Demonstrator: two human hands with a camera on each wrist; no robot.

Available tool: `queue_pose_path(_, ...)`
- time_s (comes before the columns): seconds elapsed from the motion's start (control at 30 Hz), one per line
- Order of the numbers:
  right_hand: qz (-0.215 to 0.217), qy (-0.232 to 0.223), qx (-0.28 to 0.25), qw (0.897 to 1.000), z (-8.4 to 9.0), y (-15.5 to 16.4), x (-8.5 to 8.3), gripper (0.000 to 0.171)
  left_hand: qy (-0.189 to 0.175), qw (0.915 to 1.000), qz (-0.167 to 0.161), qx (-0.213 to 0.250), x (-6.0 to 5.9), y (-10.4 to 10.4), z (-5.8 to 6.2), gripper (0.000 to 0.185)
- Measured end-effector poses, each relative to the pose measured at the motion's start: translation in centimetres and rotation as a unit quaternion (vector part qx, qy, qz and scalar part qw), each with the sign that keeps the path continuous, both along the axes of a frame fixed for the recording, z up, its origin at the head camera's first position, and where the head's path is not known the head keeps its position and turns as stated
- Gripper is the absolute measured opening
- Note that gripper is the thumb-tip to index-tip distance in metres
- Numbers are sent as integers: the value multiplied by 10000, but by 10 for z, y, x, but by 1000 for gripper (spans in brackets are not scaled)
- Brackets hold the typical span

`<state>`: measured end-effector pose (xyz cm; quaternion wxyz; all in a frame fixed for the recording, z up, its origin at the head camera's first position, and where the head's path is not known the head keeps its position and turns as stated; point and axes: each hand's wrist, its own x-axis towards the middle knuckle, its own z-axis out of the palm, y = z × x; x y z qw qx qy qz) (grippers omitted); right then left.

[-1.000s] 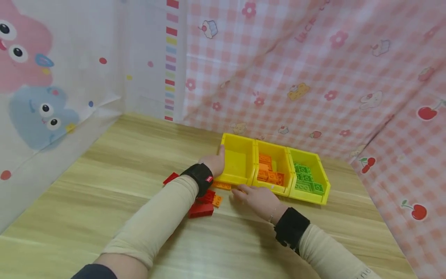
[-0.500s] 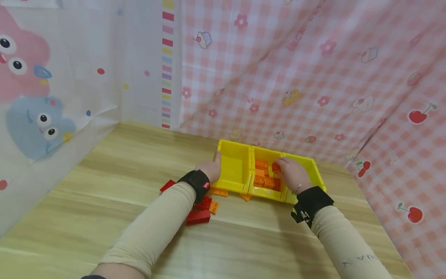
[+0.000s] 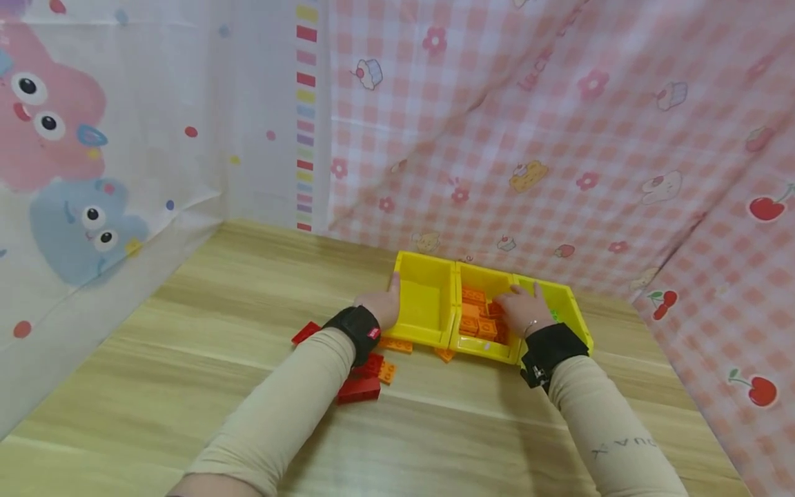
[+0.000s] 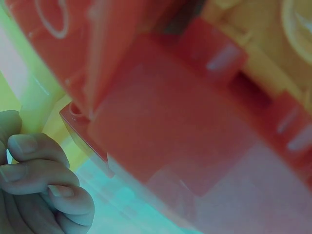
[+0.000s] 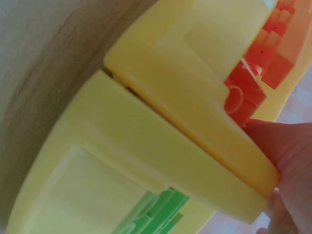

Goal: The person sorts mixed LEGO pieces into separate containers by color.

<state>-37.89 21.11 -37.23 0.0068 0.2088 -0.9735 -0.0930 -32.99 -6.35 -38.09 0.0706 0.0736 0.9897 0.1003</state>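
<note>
My left hand (image 3: 379, 307) grips the left side of the leftmost yellow bin (image 3: 424, 342), thumb along its rim. In the left wrist view its curled fingers (image 4: 39, 170) are beside a yellow wall, behind large, blurred red bricks (image 4: 170, 117). My right hand (image 3: 526, 312) reaches over the divider into the middle yellow bin (image 3: 484, 347). Its fingertips pinch an orange brick (image 3: 495, 308) at the right of the pile of orange bricks (image 3: 472, 310). The right wrist view shows that brick (image 5: 246, 95) tilted against the fingers; part of the grip is hidden.
Green bricks (image 5: 156, 209) lie in the right yellow bin (image 3: 580, 324), mostly behind my right hand. Red bricks (image 3: 359, 390) and a few orange bricks (image 3: 444, 355) lie on the wooden table (image 3: 422, 428) before the bins. A checked cloth (image 3: 497, 138) hangs close behind.
My right hand has gone from the table in front of the bins to the middle bin, carrying an orange brick, then lowered it toward the pile. The left hand stays at the left bin.
</note>
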Motion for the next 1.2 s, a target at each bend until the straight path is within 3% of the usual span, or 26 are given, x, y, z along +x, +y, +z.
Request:
queue_pose_path(0.3,4,-253,32,9997,5,6,6,29,-85,9999,0,139,-6,2,-3,59)
queue_pose_path(0.43,452,217,-515,9974,8,6,22,29,-143,9998,8,168,-6,1,-2,61)
queue_pose_path(0.5,993,642,-1040,9875,7,3,33,29,-98,9998,-3,175,-6,1,0,60)
queue_pose_path(0.6,1984,1103,-1664,9596,1,-5,50,26,-145,9997,-5,196,-6,-1,2,60)
queue_pose_path(0.67,2524,1038,-1745,9461,-5,-13,63,23,-174,9995,44,261,-6,-2,4,58)
queue_pose_path(0.7,2662,900,-1665,9451,-9,-17,68,22,-178,9995,44,274,-6,-3,4,58)
queue_pose_path(0.83,2769,348,-1034,9547,-23,-30,84,23,-104,9997,19,200,-7,-3,4,58)
queue_pose_path(0.93,2590,262,-705,9629,-32,-35,88,29,-77,9999,16,141,-10,-2,-1,60)
queue_pose_path(1.07,2360,264,-660,9691,-41,-36,92,35,-139,9998,35,141,-11,0,-4,61)
queue_pose_path(1.2,2334,445,-759,9684,-45,-37,95,26,-148,9999,-7,81,-7,0,-4,61)
